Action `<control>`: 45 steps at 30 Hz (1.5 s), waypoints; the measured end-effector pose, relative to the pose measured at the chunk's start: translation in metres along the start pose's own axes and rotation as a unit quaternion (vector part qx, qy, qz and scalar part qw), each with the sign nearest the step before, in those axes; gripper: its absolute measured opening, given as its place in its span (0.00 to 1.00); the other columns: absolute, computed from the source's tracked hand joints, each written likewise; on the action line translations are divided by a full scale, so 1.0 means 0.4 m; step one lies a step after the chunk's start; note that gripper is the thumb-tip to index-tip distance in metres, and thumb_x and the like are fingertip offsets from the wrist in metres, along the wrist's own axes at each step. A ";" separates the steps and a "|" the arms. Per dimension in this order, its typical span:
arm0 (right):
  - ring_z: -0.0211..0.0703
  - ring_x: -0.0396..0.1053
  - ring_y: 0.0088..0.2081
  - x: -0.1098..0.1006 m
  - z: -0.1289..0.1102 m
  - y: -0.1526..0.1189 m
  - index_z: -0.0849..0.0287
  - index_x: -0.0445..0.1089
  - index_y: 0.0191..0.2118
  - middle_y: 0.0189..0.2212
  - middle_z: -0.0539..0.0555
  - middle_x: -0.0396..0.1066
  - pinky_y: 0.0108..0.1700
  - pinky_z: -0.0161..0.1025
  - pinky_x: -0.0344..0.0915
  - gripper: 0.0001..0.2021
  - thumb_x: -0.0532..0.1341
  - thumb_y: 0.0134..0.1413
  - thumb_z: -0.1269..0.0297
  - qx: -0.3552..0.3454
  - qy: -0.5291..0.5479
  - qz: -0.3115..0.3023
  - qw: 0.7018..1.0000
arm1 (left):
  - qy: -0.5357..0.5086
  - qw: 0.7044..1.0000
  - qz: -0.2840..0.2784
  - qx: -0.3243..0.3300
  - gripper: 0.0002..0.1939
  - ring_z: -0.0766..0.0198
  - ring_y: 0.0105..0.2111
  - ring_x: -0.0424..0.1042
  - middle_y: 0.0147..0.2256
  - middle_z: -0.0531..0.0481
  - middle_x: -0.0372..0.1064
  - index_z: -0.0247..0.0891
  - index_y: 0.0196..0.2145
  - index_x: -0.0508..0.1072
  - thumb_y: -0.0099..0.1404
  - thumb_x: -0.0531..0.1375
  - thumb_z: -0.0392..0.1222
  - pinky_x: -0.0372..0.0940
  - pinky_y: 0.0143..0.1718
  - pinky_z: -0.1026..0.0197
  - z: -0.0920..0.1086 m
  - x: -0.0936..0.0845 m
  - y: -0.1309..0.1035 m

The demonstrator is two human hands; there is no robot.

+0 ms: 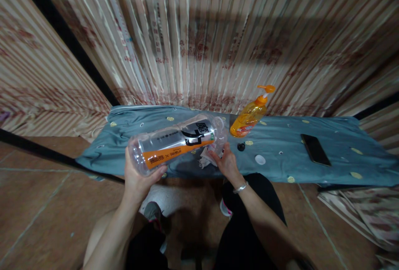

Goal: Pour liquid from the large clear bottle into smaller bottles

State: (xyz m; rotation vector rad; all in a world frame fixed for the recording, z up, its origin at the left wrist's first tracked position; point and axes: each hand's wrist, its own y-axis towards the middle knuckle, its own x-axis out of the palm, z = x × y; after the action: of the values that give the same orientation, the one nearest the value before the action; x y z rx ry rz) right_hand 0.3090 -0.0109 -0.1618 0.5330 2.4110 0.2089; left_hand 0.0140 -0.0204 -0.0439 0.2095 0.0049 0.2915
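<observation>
Head cam: clear plastic drink bottle point(174, 141) was held tilted above teal cloth point(274, 139), L hand point(137, 180) clasping base, R hand point(229, 164) at shoulder w/ white rag point(205, 158), exact hold unclear; prob light, thin-walled, easily dented, best gripped base & shoulder.

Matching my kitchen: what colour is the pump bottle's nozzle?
Orange nozzle, clearest in the head view.

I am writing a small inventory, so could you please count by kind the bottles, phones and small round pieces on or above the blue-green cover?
Bottles: 2 (clear bottle, pump bottle)
Phones: 1 (dark phone)
Small round pieces: 2 (black piece, white disc)
Total: 5
</observation>
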 end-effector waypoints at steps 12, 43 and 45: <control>0.64 0.83 0.42 0.001 0.002 0.000 0.55 0.70 0.56 0.39 0.61 0.83 0.43 0.58 0.82 0.23 0.67 0.62 0.47 0.000 -0.009 0.003 1.000 | 0.000 1.000 0.005 -0.009 0.58 0.28 0.63 0.73 0.57 0.36 0.73 0.40 0.55 0.69 0.27 0.83 0.57 0.67 0.68 0.32 0.019 0.005 -0.002; 0.64 0.83 0.42 0.000 0.000 0.000 0.58 0.68 0.59 0.41 0.63 0.83 0.45 0.61 0.81 0.24 0.68 0.62 0.53 0.020 -0.031 -0.011 0.999 | 0.008 1.000 0.003 -0.006 0.60 0.29 0.65 0.71 0.57 0.37 0.73 0.39 0.56 0.69 0.26 0.84 0.59 0.65 0.69 0.32 0.016 0.000 0.000; 0.65 0.83 0.42 0.001 0.001 0.000 0.58 0.68 0.60 0.41 0.64 0.83 0.46 0.61 0.81 0.25 0.67 0.62 0.52 0.020 -0.035 -0.011 0.999 | 0.005 1.000 0.002 -0.005 0.61 0.29 0.65 0.71 0.57 0.37 0.72 0.39 0.57 0.69 0.26 0.84 0.58 0.65 0.70 0.33 0.018 0.000 0.000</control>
State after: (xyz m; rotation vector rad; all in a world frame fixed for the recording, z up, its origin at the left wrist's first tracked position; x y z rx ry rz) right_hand 0.3089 -0.0109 -0.1622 0.5222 2.3560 0.1307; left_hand 0.0144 -0.0218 -0.0369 0.1974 0.0137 0.2971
